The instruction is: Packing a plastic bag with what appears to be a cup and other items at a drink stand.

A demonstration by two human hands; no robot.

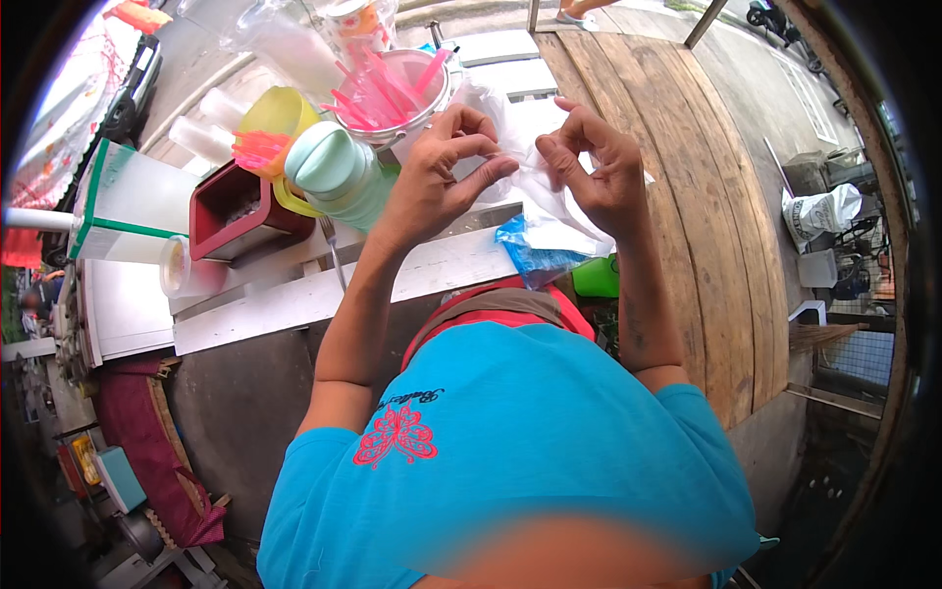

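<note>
Both hands are raised over a white slatted table (pixel 456 266), a thin clear plastic bag (pixel 530 177) between and beneath them. My left hand (pixel 452 158) has its thumb and fingertips near the bag's left side; whether it pinches the film cannot be told. My right hand (pixel 600 166) is curled at the bag's right side, its grip also unclear. A blue plastic packet (pixel 541 254) with white film on it lies at the table's near edge, below the hands. Just left of my left hand stand a mint-green lidded jug (pixel 342 173) and a white bucket (pixel 434 92) of pink straws.
A yellow pitcher (pixel 276 110), pink plastic spoons or straws (pixel 259 151), a dark red container (pixel 228 213), a fork (pixel 333 250), a clear cup (pixel 191 269) and a green-edged clear box (pixel 132 199) crowd the left. Wooden planks (pixel 684 184) extend at right. A person's foot (pixel 578 18) shows beyond.
</note>
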